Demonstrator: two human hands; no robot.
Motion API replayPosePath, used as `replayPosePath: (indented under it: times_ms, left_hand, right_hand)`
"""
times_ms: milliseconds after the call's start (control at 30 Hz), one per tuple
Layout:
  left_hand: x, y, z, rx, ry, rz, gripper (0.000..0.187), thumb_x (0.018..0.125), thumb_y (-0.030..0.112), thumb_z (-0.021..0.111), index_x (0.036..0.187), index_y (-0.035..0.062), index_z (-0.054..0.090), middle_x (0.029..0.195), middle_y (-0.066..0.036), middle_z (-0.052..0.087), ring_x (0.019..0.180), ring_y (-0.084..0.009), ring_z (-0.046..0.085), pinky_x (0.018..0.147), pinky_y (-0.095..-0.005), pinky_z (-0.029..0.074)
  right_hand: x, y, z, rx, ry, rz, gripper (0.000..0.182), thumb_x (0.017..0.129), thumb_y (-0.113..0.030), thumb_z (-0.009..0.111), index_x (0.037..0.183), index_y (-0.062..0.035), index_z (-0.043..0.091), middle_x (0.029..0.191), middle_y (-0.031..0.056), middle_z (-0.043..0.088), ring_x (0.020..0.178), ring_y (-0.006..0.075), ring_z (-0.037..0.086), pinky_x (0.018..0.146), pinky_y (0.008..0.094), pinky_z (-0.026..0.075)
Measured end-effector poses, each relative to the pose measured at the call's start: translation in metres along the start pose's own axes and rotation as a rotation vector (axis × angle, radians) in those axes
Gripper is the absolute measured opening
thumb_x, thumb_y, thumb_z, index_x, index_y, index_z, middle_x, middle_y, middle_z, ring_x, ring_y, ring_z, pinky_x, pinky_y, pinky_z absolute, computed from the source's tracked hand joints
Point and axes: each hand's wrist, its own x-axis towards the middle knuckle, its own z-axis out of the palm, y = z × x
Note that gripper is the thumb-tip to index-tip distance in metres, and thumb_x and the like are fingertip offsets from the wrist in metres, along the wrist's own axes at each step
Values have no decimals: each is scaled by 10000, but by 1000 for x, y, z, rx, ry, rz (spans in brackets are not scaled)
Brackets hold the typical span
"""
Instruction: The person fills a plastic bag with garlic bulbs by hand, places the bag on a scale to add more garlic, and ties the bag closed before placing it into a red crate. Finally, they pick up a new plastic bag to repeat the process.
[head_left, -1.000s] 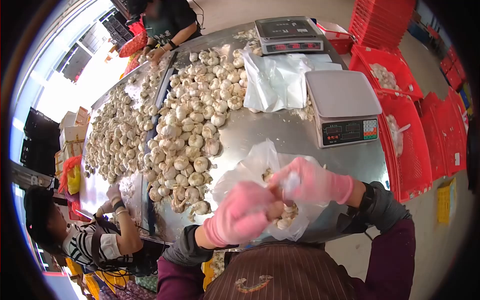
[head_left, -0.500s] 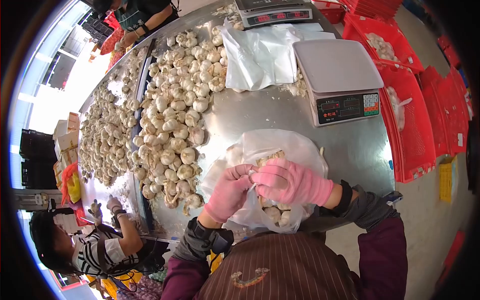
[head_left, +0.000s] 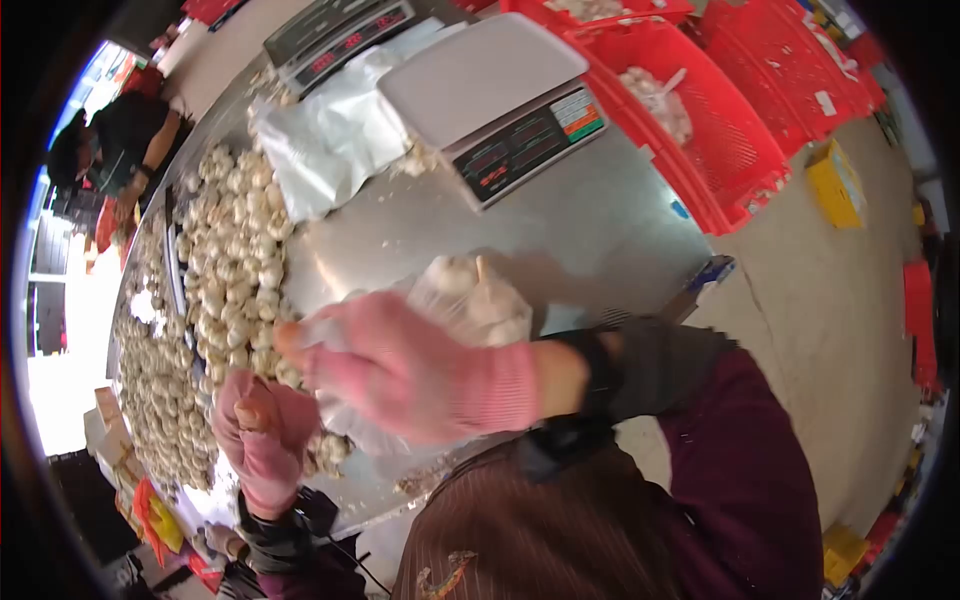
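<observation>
Broadly, a shiny grey metal table point(head_left: 590, 225) spans the centre; whitish garlic bulbs point(head_left: 235, 270) heap at nine o'clock; a white-topped digital scale point(head_left: 485, 85) sits at twelve; centrally, the pink-gloved right hand point(head_left: 400, 370), fingers curled closed, crosses a translucent garlic-filled plastic bag point(head_left: 485, 305); pink-gloved left hand point(head_left: 262, 430), eight o'clock, blurred, grip unclear.

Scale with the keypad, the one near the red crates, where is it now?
In the head view, the digital scale sits upper centre on the metal table, between the white plastic bags on the left and red crates on the right.
</observation>
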Motion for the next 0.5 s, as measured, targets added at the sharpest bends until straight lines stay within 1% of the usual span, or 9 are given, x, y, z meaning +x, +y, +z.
replayPosePath:
  times_ms: [33, 100, 167, 233, 300, 333, 400, 433, 500]
  left_hand:
    - [-5, -8, -36, 268, 67, -70, 201, 979, 234, 442, 903, 49, 454, 541, 32, 349, 451, -81, 354, 405, -245, 263]
    - [-18, -57, -85, 820, 135, -150, 259, 986, 247, 421, 899, 16, 496, 582, 3, 463, 510, -88, 446, 460, -234, 375]
    - [-17, -96, -68, 704, 276, -186, 243, 987, 201, 452, 818, 30, 483, 570, 45, 426, 507, -51, 418, 444, -221, 345]
    - [-6, -115, -71, 409, 353, -169, 270, 998, 181, 442, 763, 49, 436, 561, 49, 386, 504, -32, 387, 434, -198, 317]
    - [19, -85, -40, 738, 249, 212, 308, 1018, 198, 391, 739, 68, 379, 528, 21, 366, 452, -60, 372, 421, -204, 264]
    - [26, -47, 2, 604, 114, 282, 276, 997, 127, 396, 729, 59, 402, 568, -22, 447, 439, -95, 400, 416, -231, 313]
    - [-2, -59, 20, 496, -100, 381, 99, 819, -24, 448, 884, 22, 506, 783, -74, 533, 696, -195, 520, 705, -325, 453]
    - [-8, -57, 22, 556, -84, 242, 283, 734, -57, 471, 1001, -1, 547, 926, -102, 553, 888, -242, 558, 890, -368, 458]
    - [11, -59, -8, 723, 57, 99, 642, 872, 293, 643, 1364, 20, 333, 1139, -135, 538, 1042, -223, 551, 932, -358, 452]
  right_hand:
    - [-11, 7, -17, -98, -62, -155, 132, 891, -120, 514, 847, -31, 601, 748, 180, 584, 741, 263, 592, 628, 376, 457]
    - [-56, 21, -34, 199, 425, 368, 256, 958, -200, 479, 732, -79, 489, 578, -17, 463, 444, 68, 397, 423, 248, 339]
    - [-100, 76, -63, 306, 591, 642, 421, 994, -372, 444, 649, -139, 376, 537, -78, 303, 424, 35, 239, 398, 224, 215]
    - [-91, 84, -62, 362, 527, 597, 323, 981, -361, 474, 798, -98, 514, 559, -67, 389, 455, 83, 389, 443, 245, 316]
    - [-55, 72, -19, -732, 253, -32, 342, 946, -357, 525, 1105, -54, 538, 690, -12, 546, 604, 183, 564, 528, 298, 422]
    - [-44, 65, 5, -724, 18, 110, 369, 906, -343, 555, 1101, -36, 492, 806, 77, 578, 710, 256, 599, 589, 364, 448]
    - [-15, 73, 24, -897, -539, 512, 441, 886, -331, 551, 1155, -5, 426, 965, 177, 579, 821, 315, 624, 634, 433, 466]
    - [-13, 75, 23, -908, -544, 491, 441, 886, -331, 551, 1155, -5, 426, 965, 177, 579, 821, 315, 624, 634, 433, 466]
    - [-17, 85, 15, -606, -105, 65, 346, 911, -295, 512, 1099, -10, 454, 829, 164, 562, 710, 331, 604, 583, 419, 450]
